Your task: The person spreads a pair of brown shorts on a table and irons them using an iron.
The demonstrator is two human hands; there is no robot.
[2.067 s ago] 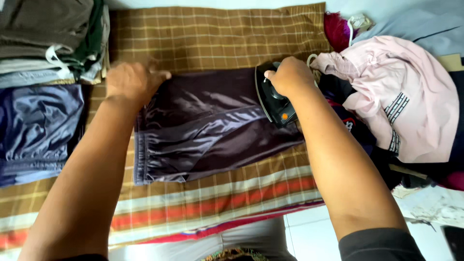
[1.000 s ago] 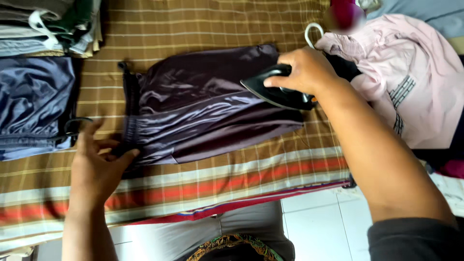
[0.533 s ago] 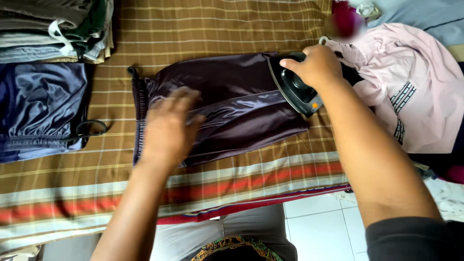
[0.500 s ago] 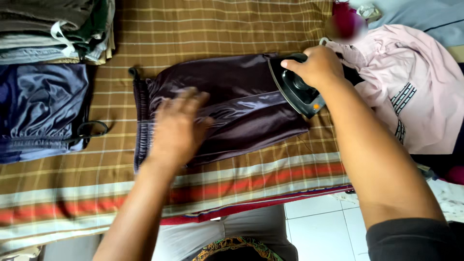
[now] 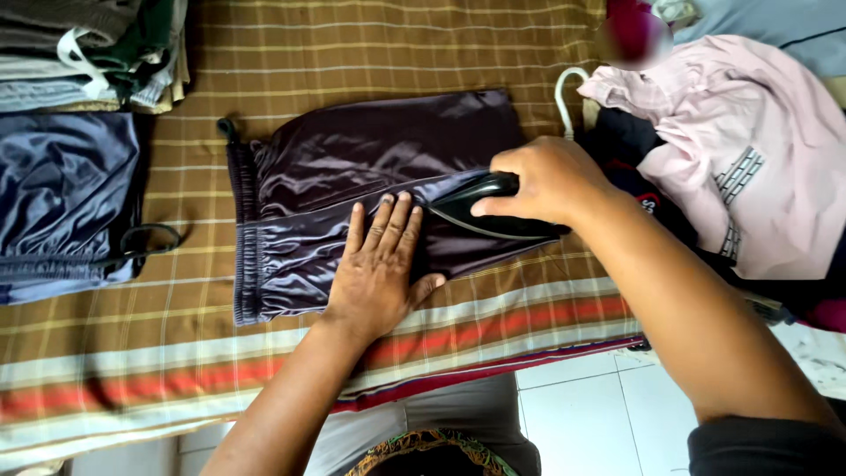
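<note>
I see my right hand [image 5: 551, 181] wrapped closed around the black iron [image 5: 493, 208], its tip pointing left onto the dark shorts [image 5: 352, 176]. My left hand [image 5: 379, 264] lies flat on the shorts just left of the iron, fingers [image 5: 392, 220] straight and slightly spread, gripping nothing. The shorts lie mid-blanket [image 5: 264, 53], waistband leftward. Blue folded cloth [image 5: 62, 194] sits left of the shorts, a pink shirt [image 5: 749, 150] right.

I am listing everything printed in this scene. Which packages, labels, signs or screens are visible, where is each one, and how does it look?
No packages, signs or screens.
Striped print: on the pink garment at right; small block of dark and pale stripes.
Small print: on the dark clothing beside the right hand, which holds the black iron; red and white patch, partly hidden.
</note>
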